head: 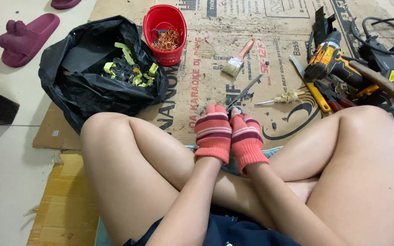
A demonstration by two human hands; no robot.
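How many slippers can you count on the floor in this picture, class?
2. One maroon slipper lies on the pale floor at far left; a second slipper sits at the top edge, mostly cut off. Others may lie out of frame.

L hand (214,133) & R hand (247,139) gloved, pressed together.

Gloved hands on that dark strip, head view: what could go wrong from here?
1. Both hands, left hand and right hand, pinch one end of the thin dark strip; it may slip, and knit gloves give little protection.
2. The saw and screwdriver lie loose by the right knee; a shift could catch bare skin.
3. The red bucket of copper wire could tip.
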